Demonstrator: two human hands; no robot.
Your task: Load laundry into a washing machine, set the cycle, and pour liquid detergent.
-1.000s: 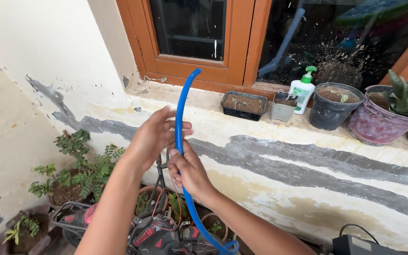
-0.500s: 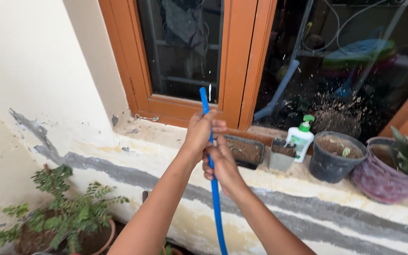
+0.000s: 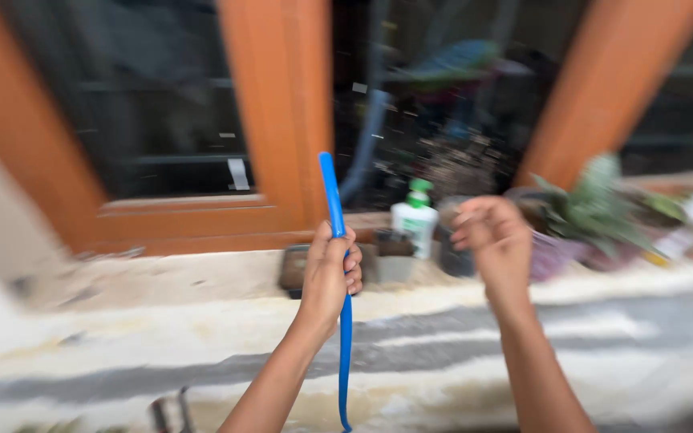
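The head view is blurred by motion. My left hand (image 3: 330, 269) is closed around a thin blue hose (image 3: 345, 353) that stands nearly upright, its free end poking above my fist in front of an orange wooden window frame (image 3: 274, 120). The hose hangs down past my forearm and out of the bottom of the view. My right hand (image 3: 495, 240) is raised to the right of the hose, apart from it, fingers loosely curled with nothing in them.
On the concrete ledge (image 3: 162, 281) under the window stand a white bottle with a green pump top (image 3: 415, 220), a dark rectangular tray (image 3: 294, 269), a dark pot (image 3: 459, 256) and a potted succulent (image 3: 587, 208). Below runs a weathered grey and cream wall (image 3: 603, 353).
My view has swung up and closer to the window. My right hand has let go of the hose and moved off to the right; my left hand still grips it.
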